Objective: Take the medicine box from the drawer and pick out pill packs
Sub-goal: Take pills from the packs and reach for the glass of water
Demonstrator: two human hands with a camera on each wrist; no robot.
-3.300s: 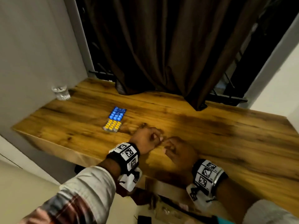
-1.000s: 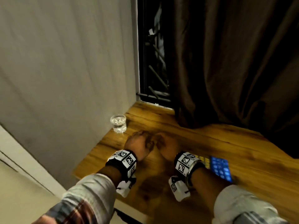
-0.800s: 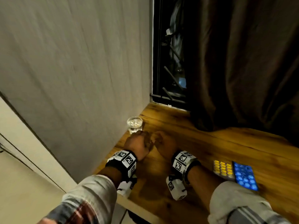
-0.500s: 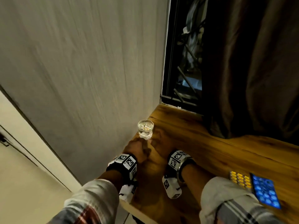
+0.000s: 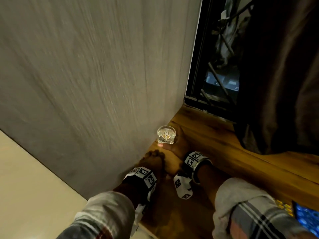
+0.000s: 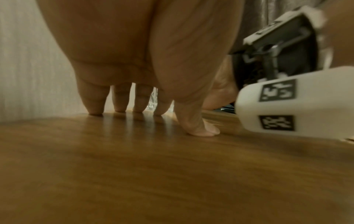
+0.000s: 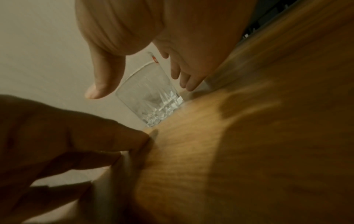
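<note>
Two pill packs, one yellow (image 5: 283,207) and one blue (image 5: 307,219), lie flat on the wooden table (image 5: 241,169) at the lower right, behind my right forearm. No medicine box or drawer is in view. My right hand (image 5: 172,142) (image 7: 141,84) is spread around a small clear glass (image 5: 166,137) (image 7: 151,98) by the wall. Its thumb (image 7: 103,84) is in front of the glass with a slight gap and its fingers (image 7: 182,77) are at the far side. My left hand (image 5: 154,155) (image 6: 162,121) rests its straight fingertips (image 6: 93,106) on the table and holds nothing.
A grey wall (image 5: 86,83) runs right along the table's left edge, close to the glass. A dark window (image 5: 215,75) and a brown curtain (image 5: 279,83) stand at the back. The table's near edge (image 5: 148,228) is just below my left wrist.
Both hands slid left along the table to the glass by the wall. The right hand opened around the glass. My view turned left, so the pill packs shifted to the right edge.
</note>
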